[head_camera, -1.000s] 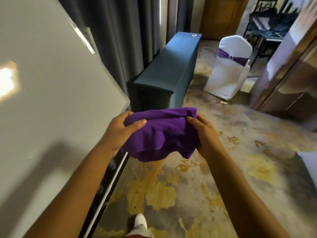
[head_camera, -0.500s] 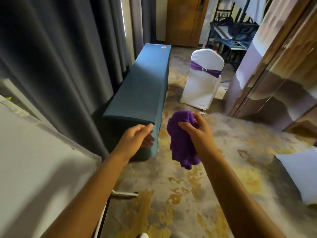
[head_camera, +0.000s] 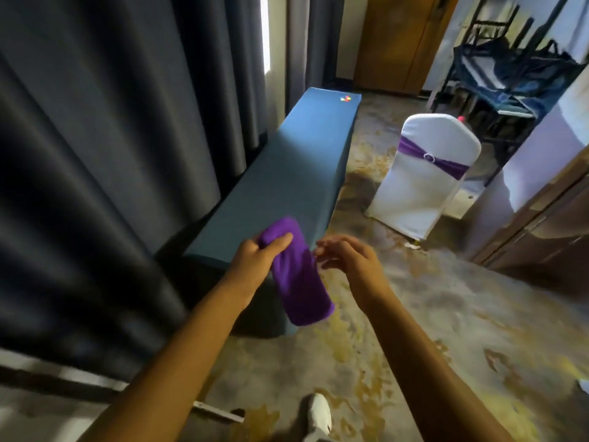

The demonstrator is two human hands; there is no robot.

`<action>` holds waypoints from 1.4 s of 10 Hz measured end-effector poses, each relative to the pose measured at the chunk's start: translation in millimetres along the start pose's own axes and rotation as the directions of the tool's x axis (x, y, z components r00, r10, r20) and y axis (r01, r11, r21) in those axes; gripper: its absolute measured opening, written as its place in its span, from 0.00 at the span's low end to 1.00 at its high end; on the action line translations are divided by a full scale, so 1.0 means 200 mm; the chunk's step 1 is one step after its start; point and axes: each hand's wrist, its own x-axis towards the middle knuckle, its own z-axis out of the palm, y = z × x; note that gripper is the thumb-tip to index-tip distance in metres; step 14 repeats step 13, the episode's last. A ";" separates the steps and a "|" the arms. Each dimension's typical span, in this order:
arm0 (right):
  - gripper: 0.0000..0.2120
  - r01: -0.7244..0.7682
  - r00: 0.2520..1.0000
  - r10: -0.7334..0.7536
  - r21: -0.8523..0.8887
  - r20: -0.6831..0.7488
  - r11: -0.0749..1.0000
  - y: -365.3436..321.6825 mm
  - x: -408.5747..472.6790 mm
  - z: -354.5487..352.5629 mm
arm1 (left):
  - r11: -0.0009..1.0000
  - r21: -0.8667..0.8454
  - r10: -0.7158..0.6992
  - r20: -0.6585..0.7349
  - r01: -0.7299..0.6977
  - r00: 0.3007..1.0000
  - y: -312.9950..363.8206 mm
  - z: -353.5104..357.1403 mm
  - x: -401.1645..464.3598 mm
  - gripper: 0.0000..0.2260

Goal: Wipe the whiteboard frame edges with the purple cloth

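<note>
1. Two bare hands were in view, both reaching forward from the bottom edge. The left hand was clenched around the upper end of the one purple cloth, thumb pressed over the bunched top. The right hand was slack and empty, fingers loosely spread just beside the cloth's right edge; whether a fingertip brushed it could not be told.
2. At the far left, the dark grey curtains hung in heavy folds, with one bright slit of daylight between them near the top.
3. In the bottom-left corner lay a blurred pale surface with a light edge strip, possibly the whiteboard; it was too smeared to be sure. The cloth was well apart from it, held in the air.
4. The cloth hung down from the left fist as a rolled, elongated bundle, in front of the near end of the one long teal bench.
5. One small multicoloured item sat on the bench's far end, too small to identify.
6. One white shoe showed on the patterned carpet at the bottom centre.
7. Right of the bench stood one white-covered chair with one purple sash around its back.
8. Behind it stood a wooden door and a dark metal rack.
</note>
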 end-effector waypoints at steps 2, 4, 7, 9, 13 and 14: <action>0.19 -0.416 0.908 0.409 0.077 0.089 0.906 0.19 0.64 -0.15 | 0.974 -0.204 -0.108 -0.015 0.102 0.994 0.08 0.02 0.39 0.27; 0.23 -0.549 0.832 0.483 0.282 0.272 0.787 0.31 1.07 0.01 | 0.932 -0.331 -0.192 -0.116 0.144 0.974 -0.05 -0.18 0.75 0.26; 0.08 -0.521 0.798 0.539 -0.141 0.272 0.842 0.31 1.76 0.15 | 0.940 -0.147 -0.341 -0.381 0.308 0.860 -0.25 -0.55 1.14 0.43; 0.09 -0.393 0.807 0.541 -0.466 0.240 0.793 0.44 2.10 0.24 | 0.849 -0.255 -0.525 -0.509 0.463 0.682 -0.51 -0.53 1.25 0.25; 0.17 -0.020 0.843 0.465 -0.847 0.272 0.531 0.95 2.45 0.38 | 0.727 -0.358 -0.602 -0.742 0.586 0.293 -0.89 -0.45 1.28 0.21; 0.17 -0.020 0.843 0.465 -0.847 0.272 0.531 0.95 2.45 0.38 | 0.727 -0.358 -0.602 -0.742 0.586 0.293 -0.89 -0.45 1.28 0.21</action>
